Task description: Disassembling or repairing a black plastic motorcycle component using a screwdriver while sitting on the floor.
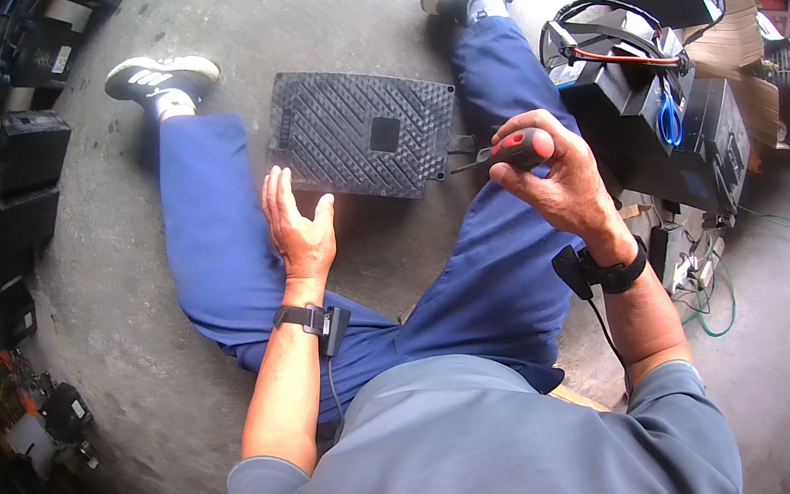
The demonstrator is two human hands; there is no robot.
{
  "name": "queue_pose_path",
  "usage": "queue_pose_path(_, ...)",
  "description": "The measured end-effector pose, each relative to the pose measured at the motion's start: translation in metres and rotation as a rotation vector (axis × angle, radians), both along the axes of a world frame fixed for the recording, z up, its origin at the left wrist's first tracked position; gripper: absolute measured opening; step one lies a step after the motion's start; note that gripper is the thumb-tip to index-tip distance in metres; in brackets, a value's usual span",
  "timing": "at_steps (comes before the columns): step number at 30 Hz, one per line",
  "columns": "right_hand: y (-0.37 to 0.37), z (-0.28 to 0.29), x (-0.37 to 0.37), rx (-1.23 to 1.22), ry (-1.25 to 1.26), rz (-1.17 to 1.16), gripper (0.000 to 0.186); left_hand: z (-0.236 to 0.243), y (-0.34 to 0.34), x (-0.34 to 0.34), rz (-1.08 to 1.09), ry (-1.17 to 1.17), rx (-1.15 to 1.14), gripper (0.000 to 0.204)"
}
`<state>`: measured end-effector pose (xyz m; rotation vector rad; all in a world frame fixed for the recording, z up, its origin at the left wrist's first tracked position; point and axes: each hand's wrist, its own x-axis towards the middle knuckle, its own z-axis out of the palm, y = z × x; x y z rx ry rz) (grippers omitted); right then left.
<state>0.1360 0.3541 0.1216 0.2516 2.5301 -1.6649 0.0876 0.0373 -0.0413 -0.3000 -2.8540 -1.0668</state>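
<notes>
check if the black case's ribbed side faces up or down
Up: the black case shows its diagonal ridges and dark square to the downward-looking camera.

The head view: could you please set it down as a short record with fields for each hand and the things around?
Left hand: open, at the near left corner of the panel; contact unclear
Right hand: gripping the screwdriver
Screwdriver: red-and-black handle, shaft pointing toward the panel's near right corner
Panel: black, ridged, between the person's legs
Right side: black boxes, blue-handled tool
Left side: more dark boxes
</notes>
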Motion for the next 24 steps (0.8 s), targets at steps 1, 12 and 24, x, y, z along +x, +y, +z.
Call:
queue_pose_path(1,-0.002,-0.002,0.003,-0.025,-0.004,-0.023,0.033,-0.003,0.0,0.005,-0.028,0.046,-0.025,0.069)
queue_pose_path(12,-0.023,-0.043,0.021,0.041,0.007,0.031,0.039,-0.011,-0.014,0.009,-0.062,0.08,0.0,0.066)
queue_pose_path(24,-0.028,-0.043,0.005,0.552,0.198,0.219,0.029,-0.017,-0.018,0.01,-0.068,0.034,-0.011,0.06)
